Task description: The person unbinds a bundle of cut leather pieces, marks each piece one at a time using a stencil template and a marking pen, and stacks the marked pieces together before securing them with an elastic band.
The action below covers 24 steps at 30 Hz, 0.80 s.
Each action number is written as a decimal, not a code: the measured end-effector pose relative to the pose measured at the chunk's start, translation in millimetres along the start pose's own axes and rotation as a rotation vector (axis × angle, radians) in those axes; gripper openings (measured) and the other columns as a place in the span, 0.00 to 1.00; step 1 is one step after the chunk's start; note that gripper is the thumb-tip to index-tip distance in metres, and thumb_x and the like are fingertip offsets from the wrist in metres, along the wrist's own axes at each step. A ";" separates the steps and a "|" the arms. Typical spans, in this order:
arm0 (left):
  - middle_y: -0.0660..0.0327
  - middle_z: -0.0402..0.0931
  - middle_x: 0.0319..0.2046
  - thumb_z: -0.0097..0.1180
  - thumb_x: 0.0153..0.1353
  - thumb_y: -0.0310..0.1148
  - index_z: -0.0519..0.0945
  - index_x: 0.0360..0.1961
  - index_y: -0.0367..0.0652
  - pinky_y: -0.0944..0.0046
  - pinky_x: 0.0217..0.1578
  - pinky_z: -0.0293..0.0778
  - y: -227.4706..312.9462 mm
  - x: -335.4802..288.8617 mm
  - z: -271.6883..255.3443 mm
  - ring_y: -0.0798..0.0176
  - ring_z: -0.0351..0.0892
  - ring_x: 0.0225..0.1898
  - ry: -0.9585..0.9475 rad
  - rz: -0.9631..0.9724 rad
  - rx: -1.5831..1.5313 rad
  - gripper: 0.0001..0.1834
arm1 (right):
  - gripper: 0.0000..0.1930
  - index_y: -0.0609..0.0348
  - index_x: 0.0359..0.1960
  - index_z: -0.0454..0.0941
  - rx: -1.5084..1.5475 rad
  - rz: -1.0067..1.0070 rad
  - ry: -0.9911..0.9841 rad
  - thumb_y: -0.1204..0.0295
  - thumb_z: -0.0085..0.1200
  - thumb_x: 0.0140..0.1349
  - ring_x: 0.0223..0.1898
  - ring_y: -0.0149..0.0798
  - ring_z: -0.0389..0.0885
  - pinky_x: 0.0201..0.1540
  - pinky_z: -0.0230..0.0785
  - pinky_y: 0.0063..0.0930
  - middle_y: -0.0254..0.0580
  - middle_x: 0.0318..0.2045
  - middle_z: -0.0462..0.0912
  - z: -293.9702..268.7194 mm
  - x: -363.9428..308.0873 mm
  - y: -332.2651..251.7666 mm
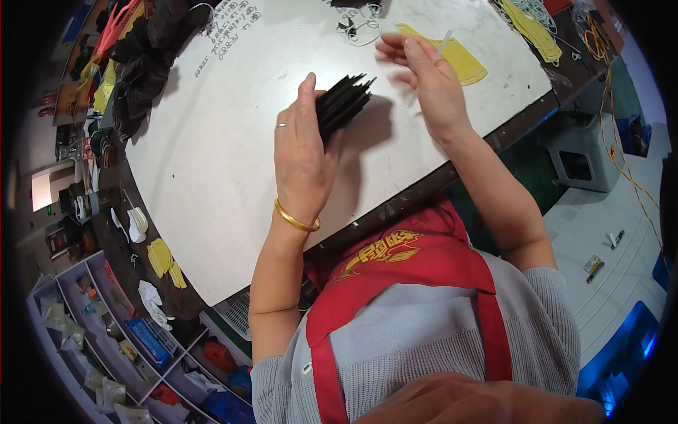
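A stack of thin black pieces (344,106), seen edge on, is gripped in my left hand (300,152) above the white tabletop (233,191). Their upper ends fan out unevenly. My right hand (439,88) is raised to the right of the stack, apart from it, with curled fingers partly smeared by motion. A thin whitish stick (445,42) juts out beside its thumb and appears to be held there; its lower end is hidden. Beneath and behind that hand lies a flat yellow cut piece (462,62).
Dark padded items (141,71) pile along the far left edge. White cord (364,32) lies at the far side. More yellow pieces (533,32) and cord sit at the far right. Compartment shelving (134,339) stands lower left, a grey stool (579,155) at right.
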<state>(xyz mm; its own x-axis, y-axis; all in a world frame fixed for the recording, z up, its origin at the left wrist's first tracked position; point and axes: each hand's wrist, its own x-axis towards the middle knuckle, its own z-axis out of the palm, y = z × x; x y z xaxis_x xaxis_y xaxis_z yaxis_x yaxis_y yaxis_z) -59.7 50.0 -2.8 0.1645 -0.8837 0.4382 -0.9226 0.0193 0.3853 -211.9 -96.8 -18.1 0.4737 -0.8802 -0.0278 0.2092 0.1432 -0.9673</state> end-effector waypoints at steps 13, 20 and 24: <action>0.46 0.77 0.50 0.75 0.50 0.27 0.67 0.63 0.34 0.53 0.47 0.80 -9.9 -6.3 -9.7 0.47 0.81 0.49 -0.178 -0.513 -0.306 0.41 | 0.20 0.54 0.62 0.76 -0.609 0.020 -0.323 0.57 0.47 0.76 0.49 0.37 0.84 0.53 0.73 0.35 0.40 0.52 0.84 9.4 56.2 7.2; 0.53 0.82 0.51 0.69 0.63 0.41 0.74 0.62 0.37 0.55 0.53 0.82 -39.1 -27.5 -25.5 0.55 0.84 0.50 -0.142 -0.847 -1.692 0.31 | 0.17 0.60 0.44 0.80 -1.332 -0.351 -0.302 0.58 0.58 0.67 0.42 0.47 0.86 0.45 0.76 0.40 0.48 0.39 0.85 -6.2 101.5 2.9; 0.53 0.81 0.52 0.71 0.61 0.43 0.73 0.62 0.36 0.54 0.53 0.81 -29.5 -31.9 -27.3 0.55 0.84 0.50 -0.133 -0.830 -1.805 0.34 | 0.12 0.61 0.46 0.77 -0.873 0.134 -0.919 0.64 0.50 0.72 0.33 0.37 0.81 0.40 0.72 0.33 0.45 0.29 0.83 45.5 41.6 -52.7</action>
<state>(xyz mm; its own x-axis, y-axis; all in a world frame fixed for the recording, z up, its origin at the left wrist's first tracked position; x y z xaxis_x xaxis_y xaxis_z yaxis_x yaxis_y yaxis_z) -28.2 90.4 -6.0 0.1889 -0.9449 -0.2673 0.7222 -0.0508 0.6898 -164.3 -120.4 43.2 0.9363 -0.1956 -0.2916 -0.3497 -0.4457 -0.8240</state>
